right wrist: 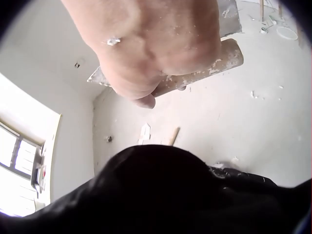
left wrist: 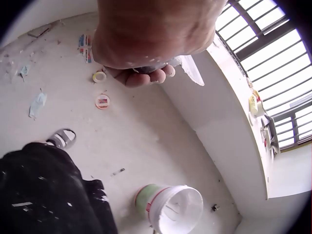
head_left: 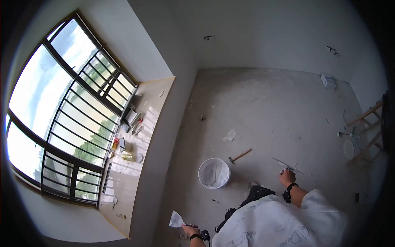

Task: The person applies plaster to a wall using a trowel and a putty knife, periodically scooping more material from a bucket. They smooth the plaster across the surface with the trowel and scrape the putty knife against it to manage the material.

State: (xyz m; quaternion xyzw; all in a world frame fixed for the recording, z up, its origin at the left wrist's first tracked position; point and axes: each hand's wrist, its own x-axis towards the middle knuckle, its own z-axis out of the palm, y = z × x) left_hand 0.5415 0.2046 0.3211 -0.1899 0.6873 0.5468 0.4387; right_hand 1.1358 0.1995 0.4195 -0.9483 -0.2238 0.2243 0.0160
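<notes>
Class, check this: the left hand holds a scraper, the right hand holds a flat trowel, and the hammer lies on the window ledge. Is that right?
Only the hammer is wrong: the head view shows it on the floor, beside the white bucket. The left hand holds a scraper, and the right hand a flat trowel.

Bucket (head_left: 214, 173) is standing on floor (head_left: 263, 111); hammer (head_left: 242, 155) is lying just right, head end toward bucket. Scraps (head_left: 230, 135) are lying beyond hammer. Box (head_left: 328, 81) is sitting near floor's far right corner, ladder (head_left: 370, 144) is standing by right edge. Sill (head_left: 119, 177) is running along left, container (head_left: 125, 145) standing near its window-side edge. Left hand (head_left: 191, 229) is holding scraper (head_left: 176, 219) left of bucket; right hand (head_left: 286, 178) is holding trowel (head_left: 280, 162) right of hammer.
</notes>
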